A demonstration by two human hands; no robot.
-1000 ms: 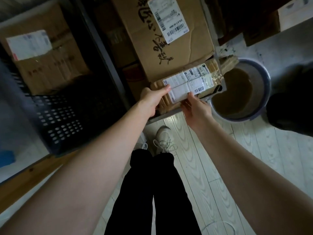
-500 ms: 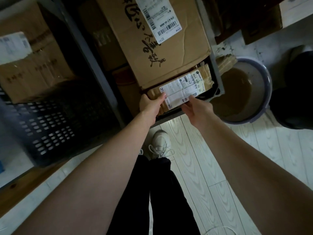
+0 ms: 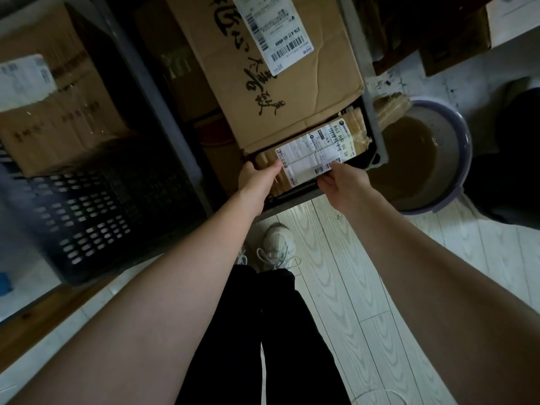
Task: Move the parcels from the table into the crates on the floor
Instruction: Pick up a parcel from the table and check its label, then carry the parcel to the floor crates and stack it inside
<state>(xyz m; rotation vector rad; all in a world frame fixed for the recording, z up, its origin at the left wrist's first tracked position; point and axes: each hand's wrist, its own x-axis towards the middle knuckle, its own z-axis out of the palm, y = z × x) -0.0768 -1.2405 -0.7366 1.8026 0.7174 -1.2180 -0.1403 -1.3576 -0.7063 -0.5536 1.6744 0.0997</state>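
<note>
A small brown parcel (image 3: 314, 150) with a white shipping label lies low inside the grey crate (image 3: 377, 138) on the floor, at its near right corner. My left hand (image 3: 257, 178) grips the parcel's near left end, thumb on top. At its near right edge my right hand (image 3: 340, 181) holds it, fingers curled under the label. A big cardboard box (image 3: 271, 74) with black writing and a barcode label fills the crate behind the small parcel.
A second dark slotted crate (image 3: 96, 211) stands on the left with a labelled box (image 3: 49, 103) inside. A grey basin (image 3: 432, 159) of brown water sits right of the crate. My shoe (image 3: 277, 247) and black trousers are on the pale plank floor below.
Both hands have carried the small parcel forward and down over the crate's near rim into the crate, beside the big box.
</note>
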